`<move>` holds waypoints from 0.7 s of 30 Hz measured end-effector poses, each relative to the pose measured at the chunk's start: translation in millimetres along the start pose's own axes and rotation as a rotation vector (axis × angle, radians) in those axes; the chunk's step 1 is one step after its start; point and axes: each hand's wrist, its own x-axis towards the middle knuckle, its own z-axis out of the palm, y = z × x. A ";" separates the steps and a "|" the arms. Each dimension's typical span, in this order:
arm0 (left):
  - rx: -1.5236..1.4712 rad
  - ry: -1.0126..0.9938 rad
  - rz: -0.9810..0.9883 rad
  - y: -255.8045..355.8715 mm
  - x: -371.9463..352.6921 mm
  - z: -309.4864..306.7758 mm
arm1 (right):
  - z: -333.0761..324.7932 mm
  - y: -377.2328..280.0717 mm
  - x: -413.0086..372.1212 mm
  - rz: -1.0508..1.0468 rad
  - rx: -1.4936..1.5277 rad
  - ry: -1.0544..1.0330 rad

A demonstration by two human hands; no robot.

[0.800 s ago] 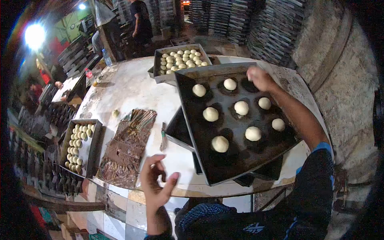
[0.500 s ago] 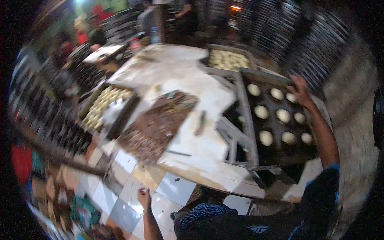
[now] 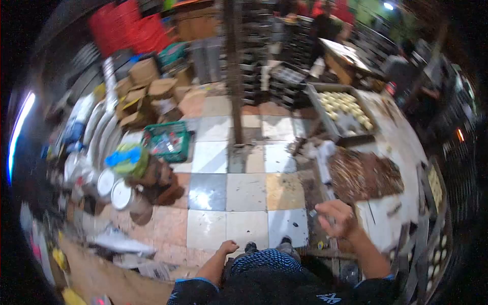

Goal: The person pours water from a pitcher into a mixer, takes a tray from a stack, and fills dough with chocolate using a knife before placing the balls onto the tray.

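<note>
My left hand (image 3: pixel 229 247) hangs low in front of my body over the tiled floor. Its fingers are curled together, and I see nothing in them. My right hand (image 3: pixel 335 217) is raised beside the front edge of the work table (image 3: pixel 391 226). Its fingers are loosely bent and a little apart, with nothing visible between them. Just beyond it on the table lies a brown, worn board or mat (image 3: pixel 366 175). Farther back on the table stands a tray (image 3: pixel 351 133) with rows of pale dough balls. Another tray (image 3: pixel 427 264) with dough balls is at the lower right edge.
A wooden post (image 3: pixel 235 76) rises from the tiled floor (image 3: pixel 246 190) ahead. To the left are a green crate (image 3: pixel 168 142), cardboard boxes (image 3: pixel 147 94) and white-lidded buckets (image 3: pixel 122 194). Stacked dark trays (image 3: pixel 290 84) stand behind. Another person (image 3: pixel 414 84) is at the far right.
My view has swung left, from the table toward the floor and the boxes. My right hand has come away from the edge of the dough tray. The left hand remains low.
</note>
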 end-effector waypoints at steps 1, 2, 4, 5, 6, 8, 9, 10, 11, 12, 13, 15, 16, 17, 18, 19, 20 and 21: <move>-0.083 0.075 -0.009 -3.8 2.9 -7.1 | 42.0 22.0 12.7 0.253 0.109 0.010; -0.165 0.155 -0.024 -8.8 4.8 -15.8 | 98.3 69.3 -1.8 0.343 -0.020 0.048; -0.359 0.203 -0.057 -14.0 6.3 -43.5 | 194.4 139.4 -31.3 0.569 -0.203 -0.055; -0.436 0.265 -0.116 -21.5 6.1 -67.4 | 247.0 163.4 -46.7 0.573 -0.251 0.023; -0.495 0.334 -0.115 -34.0 1.3 -83.4 | 273.8 159.5 -46.8 0.615 -0.144 -0.047; -0.594 0.449 -0.186 -71.6 -16.8 -101.9 | 336.5 188.9 -71.5 0.655 0.116 -0.307; -0.593 0.498 -0.226 -93.9 -21.1 -109.1 | 342.6 175.1 -39.7 0.574 0.047 -0.503; -0.585 0.536 -0.264 -115.9 -25.1 -112.8 | 344.6 159.7 -12.6 0.493 -0.030 -0.688; -0.621 0.559 -0.319 -139.5 -31.4 -113.7 | 369.2 170.9 11.8 0.441 -0.021 -0.736; -0.619 0.533 -0.416 -160.7 -39.3 -113.9 | 398.7 212.7 23.8 0.478 0.137 -0.725; -0.608 0.506 -0.507 -181.0 -49.6 -120.3 | 425.2 244.0 53.7 0.520 0.300 -0.707; -0.591 0.447 -0.648 -201.0 -85.4 -131.0 | 465.6 256.9 153.1 0.541 0.098 -0.856; -0.554 0.388 -0.753 -215.8 -100.4 -144.9 | 487.9 239.1 210.8 0.530 -0.030 -0.699; -0.578 0.415 -0.782 -229.8 -110.2 -150.9 | 539.3 266.8 256.4 0.326 -0.020 -0.578; -0.685 0.473 -0.813 -241.6 -118.7 -150.7 | 548.0 223.1 327.8 0.298 0.029 -0.553; -0.791 0.522 -0.842 -252.7 -125.7 -148.3 | 564.8 179.0 391.7 0.087 -0.001 -0.484; -0.841 0.588 -0.922 -262.9 -130.3 -147.0 | 598.9 158.2 444.0 -0.137 0.032 -0.359; -0.861 0.585 -0.943 -273.8 -137.6 -148.8 | 622.8 114.0 504.1 -0.331 -0.047 -0.447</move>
